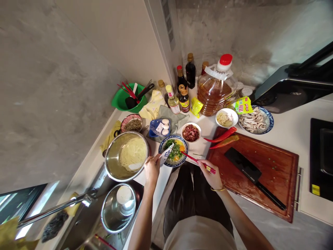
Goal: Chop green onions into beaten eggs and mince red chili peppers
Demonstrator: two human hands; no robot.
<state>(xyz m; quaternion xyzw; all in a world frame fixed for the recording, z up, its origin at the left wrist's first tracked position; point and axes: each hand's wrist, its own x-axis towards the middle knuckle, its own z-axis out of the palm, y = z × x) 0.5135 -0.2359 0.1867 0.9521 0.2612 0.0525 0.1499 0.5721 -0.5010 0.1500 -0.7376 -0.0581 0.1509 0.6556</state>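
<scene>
My left hand [152, 169] is closed on a small white-and-blue packet [166, 153], tilted over the near left side of a blue-patterned bowl [160, 143]. Chopped green onion [171, 146] and egg yolks [181, 148] lie in that bowl. In my right hand [211, 175] is a pair of red chopsticks [191, 158], their tips at the bowl's right side by a yolk. Whether anything is coming out of the packet is too small to see. Left of the bowl stands a steel pot [107, 158] with pale noodles [133, 152]. Just behind the bowl is a white bowl of dark red meat [191, 132].
A cleaver [243, 165] and red peppers [221, 135] lie on a wooden cutting board [281, 173] at right. Bottles [184, 100] and a large oil jug [214, 92] stand along the back. A sink [85, 222] holding a steel bowl [104, 211] is at lower left.
</scene>
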